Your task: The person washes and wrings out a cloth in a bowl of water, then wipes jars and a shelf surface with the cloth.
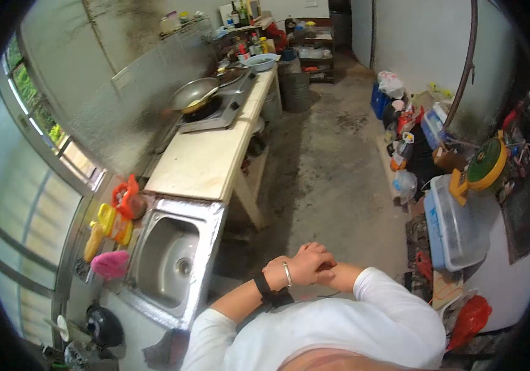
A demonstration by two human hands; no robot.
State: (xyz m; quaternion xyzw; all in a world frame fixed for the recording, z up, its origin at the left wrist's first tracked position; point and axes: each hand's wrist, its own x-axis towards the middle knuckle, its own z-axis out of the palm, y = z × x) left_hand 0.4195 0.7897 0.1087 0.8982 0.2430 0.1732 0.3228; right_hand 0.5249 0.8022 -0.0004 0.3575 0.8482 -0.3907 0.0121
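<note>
My left hand [307, 266] is in front of my body, low in the middle of the view. It wears a silver bangle [287, 274], and a black strap [263, 285] circles the forearm behind it. The fingers curl over my right wrist [337, 276], where the two arms cross. My right hand lies under and behind the left one, so its fingers are mostly hidden. No tool shows in either hand. White sleeves [394, 303] cover both upper arms. Nearest on the left is a steel sink [165, 263] with nothing in its basin.
A counter [194, 164] runs forward from the sink, carrying a gas stove [224, 117] with a wok [194, 96]. A yellow bottle [115, 224] and pink cloth [110, 264] sit beside the sink. Along the right wall stand plastic bins [459, 229] and a green-and-yellow scale [486, 164].
</note>
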